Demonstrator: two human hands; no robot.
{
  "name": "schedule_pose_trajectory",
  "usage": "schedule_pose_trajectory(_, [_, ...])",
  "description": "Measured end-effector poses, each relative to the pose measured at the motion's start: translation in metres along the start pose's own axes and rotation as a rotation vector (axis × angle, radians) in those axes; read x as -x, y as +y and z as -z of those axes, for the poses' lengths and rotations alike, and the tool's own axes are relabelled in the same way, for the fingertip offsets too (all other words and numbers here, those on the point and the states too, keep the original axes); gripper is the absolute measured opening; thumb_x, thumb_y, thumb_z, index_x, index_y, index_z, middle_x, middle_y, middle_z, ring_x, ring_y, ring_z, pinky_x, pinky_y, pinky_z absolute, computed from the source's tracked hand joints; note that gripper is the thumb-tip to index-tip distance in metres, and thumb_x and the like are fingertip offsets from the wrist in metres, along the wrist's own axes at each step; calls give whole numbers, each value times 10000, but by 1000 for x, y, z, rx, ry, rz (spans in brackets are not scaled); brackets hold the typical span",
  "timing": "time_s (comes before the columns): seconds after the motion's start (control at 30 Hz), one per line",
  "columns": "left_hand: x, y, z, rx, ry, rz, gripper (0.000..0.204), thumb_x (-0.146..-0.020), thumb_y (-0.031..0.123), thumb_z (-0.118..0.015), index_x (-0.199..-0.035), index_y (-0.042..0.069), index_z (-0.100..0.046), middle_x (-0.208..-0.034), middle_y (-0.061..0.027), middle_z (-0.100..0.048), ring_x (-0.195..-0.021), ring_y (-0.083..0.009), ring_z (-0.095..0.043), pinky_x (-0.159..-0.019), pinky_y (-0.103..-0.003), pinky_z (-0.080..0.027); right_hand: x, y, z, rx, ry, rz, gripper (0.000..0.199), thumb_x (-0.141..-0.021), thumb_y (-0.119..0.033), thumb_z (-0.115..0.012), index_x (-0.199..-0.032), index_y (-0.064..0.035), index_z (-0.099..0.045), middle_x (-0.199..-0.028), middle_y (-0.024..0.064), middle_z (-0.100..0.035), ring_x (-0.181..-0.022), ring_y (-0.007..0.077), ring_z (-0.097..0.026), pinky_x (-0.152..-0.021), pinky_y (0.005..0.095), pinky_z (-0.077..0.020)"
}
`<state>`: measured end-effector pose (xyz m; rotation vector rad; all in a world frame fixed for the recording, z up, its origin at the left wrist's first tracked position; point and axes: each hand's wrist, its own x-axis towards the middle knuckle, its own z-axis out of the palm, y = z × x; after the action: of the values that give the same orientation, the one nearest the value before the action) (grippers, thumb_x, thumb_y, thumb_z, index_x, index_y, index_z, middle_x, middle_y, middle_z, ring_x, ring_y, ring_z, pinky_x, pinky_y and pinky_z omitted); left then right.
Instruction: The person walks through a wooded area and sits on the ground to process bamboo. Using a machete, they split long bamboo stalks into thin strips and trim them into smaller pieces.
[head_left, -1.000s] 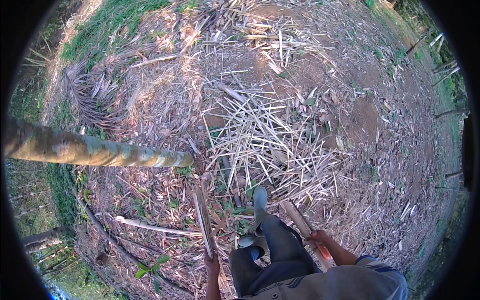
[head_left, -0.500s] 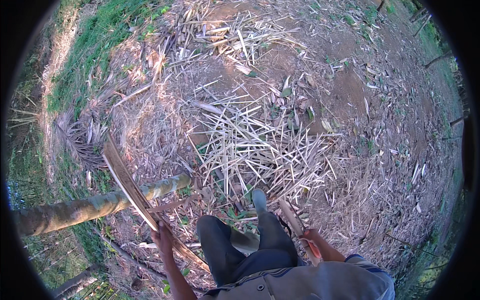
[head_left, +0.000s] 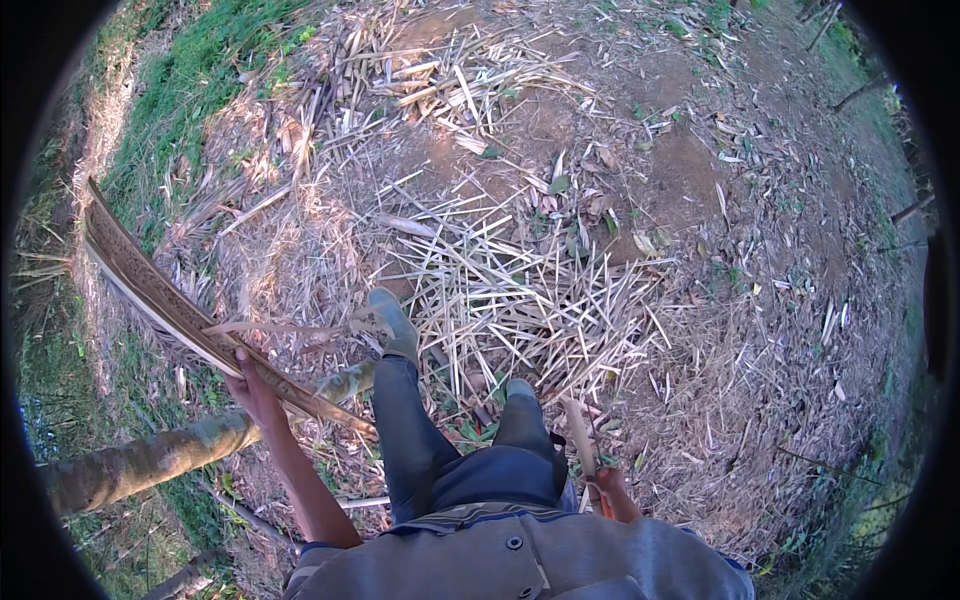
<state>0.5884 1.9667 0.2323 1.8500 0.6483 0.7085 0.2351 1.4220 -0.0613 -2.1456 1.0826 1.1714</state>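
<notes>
My left hand (head_left: 258, 392) grips a long, curved, split woody stalk (head_left: 160, 290), pale along one edge and brown and rough inside. It slants from the far left down toward my left leg. A thin brown strip (head_left: 275, 328) sticks out sideways by the stalk. At my right hip, my right hand (head_left: 612, 490) is closed round a flat, light-brown wooden piece (head_left: 579, 435), perhaps a sheath. A bit of orange shows by the palm, and the fingers are partly hidden.
A heap of thin split sticks (head_left: 520, 300) lies ahead of my boots, with another stick pile (head_left: 470, 85) farther off. A mottled trunk (head_left: 170, 462) crosses the lower left, under the stalk. Dry leaves litter the ground; green grass (head_left: 200, 90) grows at upper left.
My left leg has stepped forward, its boot now beside the stick heap. My left hand has carried the stalk forward and to the left. The right hand keeps its hold near the hip.
</notes>
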Motion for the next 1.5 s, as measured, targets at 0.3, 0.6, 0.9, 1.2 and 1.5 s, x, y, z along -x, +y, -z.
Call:
schedule_pose_trajectory(0.3, [-203,-111,-68,-3,97,98,638,-892,429,-579,-1355,44,-370,-1152,-134,-539,-1008,-224,-517,-851,-368,-420,12,-70,-51,-157,219,-229,822,-519,-506,-832,-1082,29,-564,-1039,204,-625,-971,307,-623,-818,402,-502])
schedule_pose_trajectory(0.6, [-441,-240,63,225,337,385,600,-851,429,-637,-1288,65,-444,-946,-62,-589,-812,-152,-559,-702,-312,-481,123,-268,17,-96,126,-259,631,-531,-480,-818,-896,-4,-624,-853,169,-653,-783,279,-649,-688,380,-527])
schedule_pose_trajectory(0.9, [-468,-332,181,-175,539,338,561,-892,386,-586,-1323,70,-415,-992,-96,-566,-852,-174,-549,-699,-327,-468,159,-414,65,155,213,-107,607,-547,-497,-806,-890,-23,-644,-855,164,-653,-781,295,-639,-662,387,-518])
schedule_pose_trajectory(1.2, [-440,-325,160,-555,397,559,819,-830,581,-525,-1398,25,-324,-1257,-248,-499,-1151,-395,-494,-969,-467,-362,169,-572,56,-197,174,-157,600,-552,-316,-854,-997,-5,-598,-889,134,-630,-791,216,-609,-690,363,-506])
schedule_pose_trajectory(1.5, [-501,-327,132,-419,107,405,747,-862,477,-591,-1313,-79,-380,-1193,-273,-506,-1032,-313,-529,-842,-394,-443,151,-645,12,-35,172,-35,651,-538,-352,-855,-1011,10,-593,-921,145,-633,-842,247,-599,-744,378,-491])
